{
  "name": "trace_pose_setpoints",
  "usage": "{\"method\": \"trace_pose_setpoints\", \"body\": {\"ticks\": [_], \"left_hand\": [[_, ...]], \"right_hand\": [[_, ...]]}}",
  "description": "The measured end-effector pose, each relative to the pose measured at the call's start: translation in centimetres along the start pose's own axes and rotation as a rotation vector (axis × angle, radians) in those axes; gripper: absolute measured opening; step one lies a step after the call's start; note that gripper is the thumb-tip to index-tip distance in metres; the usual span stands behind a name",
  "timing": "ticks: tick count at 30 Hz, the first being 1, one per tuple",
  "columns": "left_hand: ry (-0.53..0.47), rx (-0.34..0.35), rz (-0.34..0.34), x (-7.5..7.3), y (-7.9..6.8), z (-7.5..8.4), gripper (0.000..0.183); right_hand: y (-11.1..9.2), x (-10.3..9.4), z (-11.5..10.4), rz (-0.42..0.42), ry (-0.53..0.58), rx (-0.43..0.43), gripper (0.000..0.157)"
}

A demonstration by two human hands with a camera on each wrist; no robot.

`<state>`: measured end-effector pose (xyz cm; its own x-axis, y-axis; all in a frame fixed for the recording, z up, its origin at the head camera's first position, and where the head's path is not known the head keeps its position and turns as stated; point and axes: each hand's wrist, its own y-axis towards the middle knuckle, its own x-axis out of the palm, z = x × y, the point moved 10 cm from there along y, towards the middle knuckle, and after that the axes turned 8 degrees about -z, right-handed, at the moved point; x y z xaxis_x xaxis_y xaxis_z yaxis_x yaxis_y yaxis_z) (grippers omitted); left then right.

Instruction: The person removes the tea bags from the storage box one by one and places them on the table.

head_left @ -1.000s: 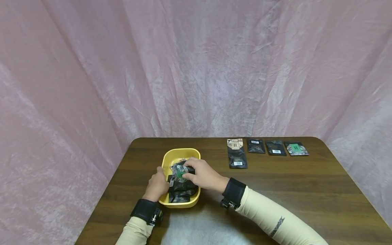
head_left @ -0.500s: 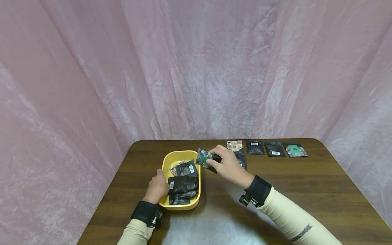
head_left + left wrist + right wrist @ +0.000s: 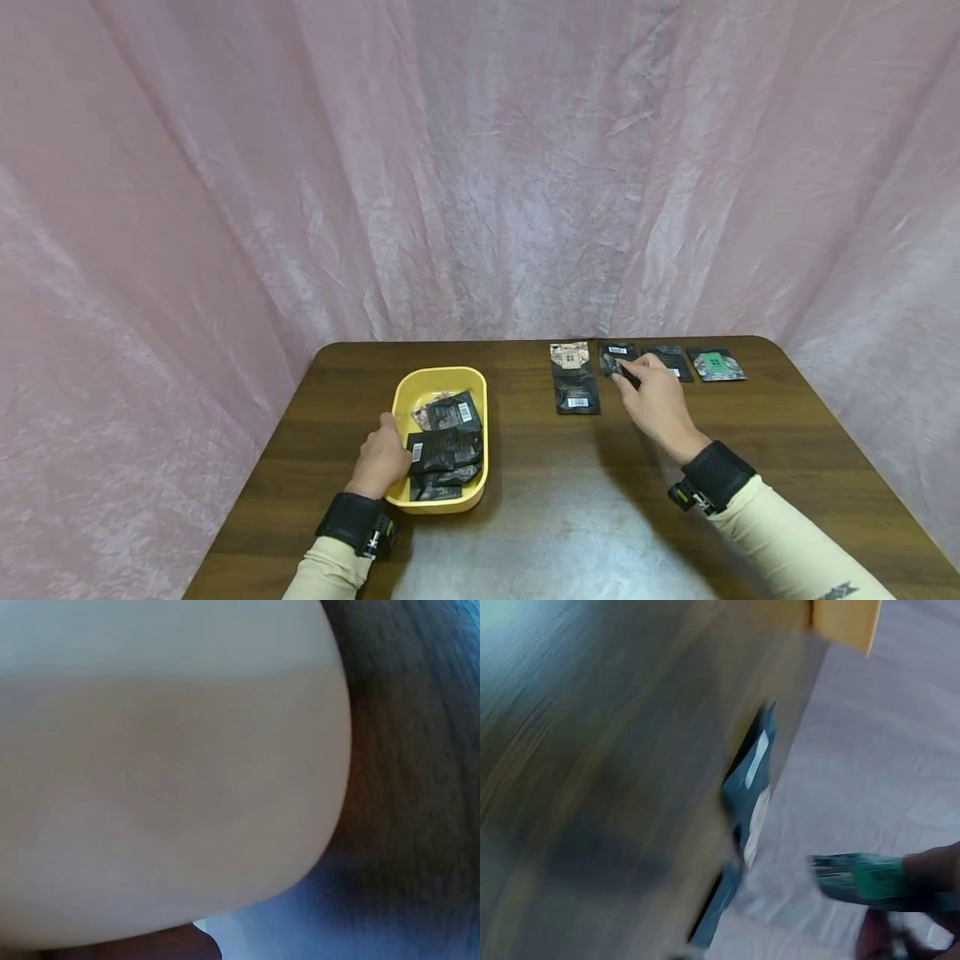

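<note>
My left hand (image 3: 380,458) grips the left rim of a yellow plastic basin (image 3: 480,492); its fingertips are hidden in the head view. Inside the basin lies a heap of black sachets (image 3: 442,450), some with white barcode labels. Between thumb and fingers my right hand (image 3: 658,408) pinches a black sachet with a green label (image 3: 859,881), raised over the sachet row at the back right. This held sachet overlaps the barcode sachet (image 3: 617,349) in the head view. In the left wrist view, skin (image 3: 187,787) fills most of the picture.
Along the table's back edge lie a beige-labelled sachet (image 3: 570,357), a barcode sachet (image 3: 577,395) in front of it, a partly covered sachet (image 3: 675,360), and a green-labelled sachet (image 3: 716,365). A pink curtain (image 3: 480,183) hangs behind the wooden table (image 3: 525,517).
My right hand has lifted the green-labelled sachet out of the basin and carried it rightward to the back row. My left hand has kept its grip on the basin's rim.
</note>
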<state>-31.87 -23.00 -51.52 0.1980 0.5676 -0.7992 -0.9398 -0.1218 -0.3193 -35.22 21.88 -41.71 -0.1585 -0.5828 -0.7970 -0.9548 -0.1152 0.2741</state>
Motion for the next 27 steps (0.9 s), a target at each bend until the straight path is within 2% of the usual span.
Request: {"method": "trace_pose_setpoints", "body": {"ticks": [3,6,9,12,18,27], "left_hand": [[-0.004,-0.006,-0.006,0.0,0.0,-0.1,0.058],[-0.008,-0.019,-0.008,-0.1,0.0,-0.3,0.058],[-0.008,-0.029,-0.008,-0.1,0.1,-0.5,0.059],[-0.007,-0.032,-0.009,0.0,0.1,-0.5,0.060],[-0.017,-0.040,-0.016,0.1,-0.1,-0.3,0.061],[-0.015,-0.043,-0.016,0.1,-0.2,0.0,0.060]], "right_hand": [[-0.1,0.0,1.1,-0.049,-0.090,-0.006,0.036],[-0.2,0.3,1.2,-0.076,-0.181,-0.046,0.032],[-0.1,1.0,1.3,-0.083,-0.274,-0.080,0.029],[0.1,2.0,1.5,-0.120,-0.343,-0.077,0.025],[0.4,3.9,2.3,-0.258,-0.387,-0.016,0.013],[0.5,5.4,2.8,-0.328,-0.395,-0.022,0.011]]}}
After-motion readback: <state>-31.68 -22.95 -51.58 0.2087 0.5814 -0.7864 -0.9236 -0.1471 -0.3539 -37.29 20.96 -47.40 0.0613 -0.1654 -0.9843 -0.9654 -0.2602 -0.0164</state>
